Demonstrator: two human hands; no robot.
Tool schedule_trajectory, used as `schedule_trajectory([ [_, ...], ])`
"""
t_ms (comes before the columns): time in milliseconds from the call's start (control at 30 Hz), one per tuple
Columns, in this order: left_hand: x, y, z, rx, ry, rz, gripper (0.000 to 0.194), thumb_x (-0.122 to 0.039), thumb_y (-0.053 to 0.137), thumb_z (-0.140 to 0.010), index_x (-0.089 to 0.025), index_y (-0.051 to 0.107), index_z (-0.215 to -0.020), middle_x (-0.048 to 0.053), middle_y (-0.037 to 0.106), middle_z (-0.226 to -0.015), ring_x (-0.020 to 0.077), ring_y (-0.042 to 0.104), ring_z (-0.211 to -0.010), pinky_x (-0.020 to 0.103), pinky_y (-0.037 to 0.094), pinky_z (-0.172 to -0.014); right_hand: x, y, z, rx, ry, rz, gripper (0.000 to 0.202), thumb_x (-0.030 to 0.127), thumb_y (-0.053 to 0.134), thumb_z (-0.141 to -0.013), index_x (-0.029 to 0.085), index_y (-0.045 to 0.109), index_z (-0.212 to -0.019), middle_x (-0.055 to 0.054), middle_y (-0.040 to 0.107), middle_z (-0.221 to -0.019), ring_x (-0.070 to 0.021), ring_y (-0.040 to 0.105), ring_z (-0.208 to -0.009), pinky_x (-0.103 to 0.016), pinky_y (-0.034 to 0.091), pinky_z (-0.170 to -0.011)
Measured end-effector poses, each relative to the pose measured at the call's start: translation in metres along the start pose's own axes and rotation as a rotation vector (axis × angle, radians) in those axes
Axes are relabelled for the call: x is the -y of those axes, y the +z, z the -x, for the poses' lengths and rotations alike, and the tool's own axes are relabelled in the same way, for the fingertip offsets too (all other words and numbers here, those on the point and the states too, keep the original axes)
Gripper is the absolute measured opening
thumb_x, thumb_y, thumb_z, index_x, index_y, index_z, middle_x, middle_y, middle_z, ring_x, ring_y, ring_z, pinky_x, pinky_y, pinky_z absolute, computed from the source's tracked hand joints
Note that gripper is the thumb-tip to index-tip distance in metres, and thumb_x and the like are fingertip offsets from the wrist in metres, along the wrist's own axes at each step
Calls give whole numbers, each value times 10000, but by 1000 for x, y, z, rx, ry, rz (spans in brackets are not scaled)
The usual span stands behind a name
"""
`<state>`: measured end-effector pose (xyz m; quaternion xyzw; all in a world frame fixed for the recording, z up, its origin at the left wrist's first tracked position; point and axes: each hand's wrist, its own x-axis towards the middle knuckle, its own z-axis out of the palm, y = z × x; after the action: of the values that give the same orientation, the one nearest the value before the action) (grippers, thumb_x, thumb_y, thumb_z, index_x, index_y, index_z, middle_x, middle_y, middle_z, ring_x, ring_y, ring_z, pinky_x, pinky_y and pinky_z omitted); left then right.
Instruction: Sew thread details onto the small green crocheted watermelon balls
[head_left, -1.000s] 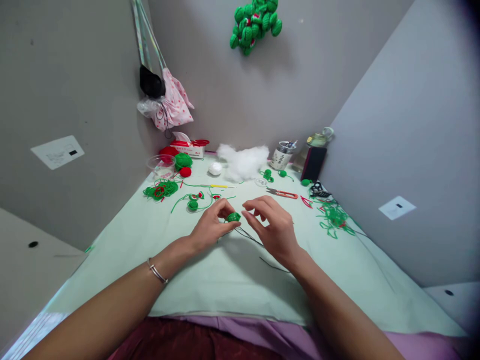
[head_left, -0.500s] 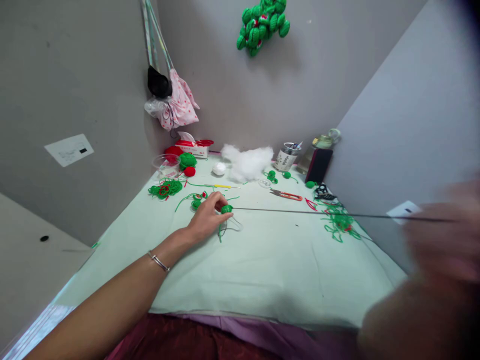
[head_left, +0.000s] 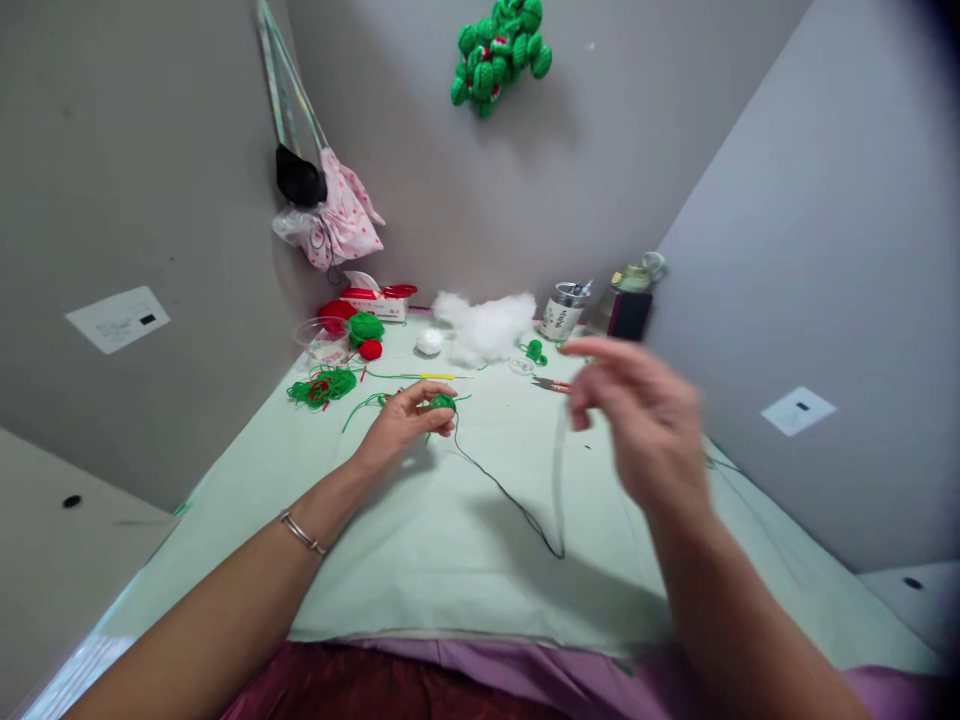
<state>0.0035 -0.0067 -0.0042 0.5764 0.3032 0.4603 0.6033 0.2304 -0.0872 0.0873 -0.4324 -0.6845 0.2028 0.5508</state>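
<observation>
The left hand pinches a small green crocheted piece between thumb and fingers, holding it just above the table, left of its middle. From the piece a dark thread runs down to the right, bends sharply and rises toward the right hand. That hand is raised and blurred, index finger extended and the others curled; I cannot tell how firmly it grips the thread. A bracelet circles the left wrist.

Just beyond the left hand lies a yellow-handled hook; orange-handled snips are partly hidden behind the right. To the left sits a tangle of green and red yarn, near a clear tub and a green yarn ball. White stuffing lies by the back wall, beside a pen can. Above, a green crocheted cluster hangs.
</observation>
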Motion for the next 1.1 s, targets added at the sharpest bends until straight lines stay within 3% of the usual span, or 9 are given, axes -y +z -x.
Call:
schedule_trajectory([
  [67,-3,3,2,77,-50,102,307,-330,712,-799,-222,668,-1083,3,621,-881,131,638,-761,298,519,-786,-17,19,0,101,112,25,219,264,502,-951,187,661,-1080,24,530,-653,-108,512,-586,-256,438,-578],
  [167,-6,5,4,172,-100,173,351,-338,670,-840,-217,665,-1170,46,657,-1023,165,656,-882,329,520,-865,-40,45,3,250,163,153,223,325,608,-896,176,678,-1046,6,559,-727,-114,509,-649,-257,408,-614],
  [333,-7,8,5,156,-96,153,318,-322,689,-818,-207,685,-1115,55,661,-1058,185,649,-936,362,523,-906,-54,57,10,337,171,196,150,320,653,-858,190,721,-889,-11,601,-770,-115,489,-655,-258,383,-624],
  [600,-3,8,4,90,-34,-81,303,-328,740,-761,-199,652,-1020,37,664,-962,178,665,-855,356,509,-862,-48,47,6,301,318,-72,184,312,639,-847,158,677,-753,13,560,-644,-106,448,-600,-252,344,-567],
  [733,-3,16,7,-64,67,-173,284,-300,779,-705,-172,626,-908,41,645,-932,172,625,-862,307,507,-784,-31,50,14,399,223,-151,163,270,635,-861,166,662,-737,8,564,-700,-106,476,-647,-247,373,-612],
  [833,-2,18,7,-25,65,-112,279,-304,763,-727,-179,614,-927,24,643,-895,154,615,-815,290,497,-754,-25,55,21,469,109,-60,214,265,576,-915,168,635,-733,0,576,-727,-104,487,-659,-240,374,-621],
  [900,-2,15,6,7,37,-59,278,-295,750,-747,-186,621,-967,16,650,-897,147,617,-815,292,487,-785,-29,57,24,455,18,67,278,292,543,-944,168,610,-704,2,554,-686,-97,468,-618,-242,356,-602],
  [1000,-4,10,4,-19,41,18,289,-274,754,-744,-190,635,-995,25,661,-964,159,616,-901,308,469,-865,-39,57,24,302,-108,260,326,321,541,-951,174,568,-661,3,504,-628,-101,428,-574,-257,331,-582],
  [1100,-7,10,3,-20,38,79,281,-272,757,-740,-193,642,-984,29,659,-960,165,608,-918,321,475,-870,-47,56,23,156,-109,322,223,307,560,-941,181,599,-761,-11,523,-681,-115,446,-602,-264,351,-596],
])
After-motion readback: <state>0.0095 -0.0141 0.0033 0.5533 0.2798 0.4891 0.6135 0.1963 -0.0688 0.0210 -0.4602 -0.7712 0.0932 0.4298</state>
